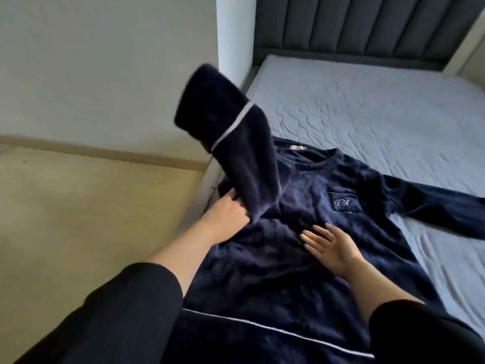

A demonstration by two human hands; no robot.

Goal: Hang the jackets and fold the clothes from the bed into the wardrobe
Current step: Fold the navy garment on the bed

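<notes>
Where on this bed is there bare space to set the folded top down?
Bare mattress lies between the navy top's collar and the grey headboard, and beyond its outstretched sleeve. The near-left is crowded: the left hand lifts the other sleeve, the right hand lies flat on the chest.

A home bedroom: a bare quilted mattress [367, 106], grey padded headboard [354, 24] and wood-look floor [91, 219].

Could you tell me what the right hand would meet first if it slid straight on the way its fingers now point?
The right hand lies flat on the navy top, fingers pointing toward the left hand. Sliding on, it would probably first meet the lifted sleeve where that hand grips it, though depth is unclear.
</notes>
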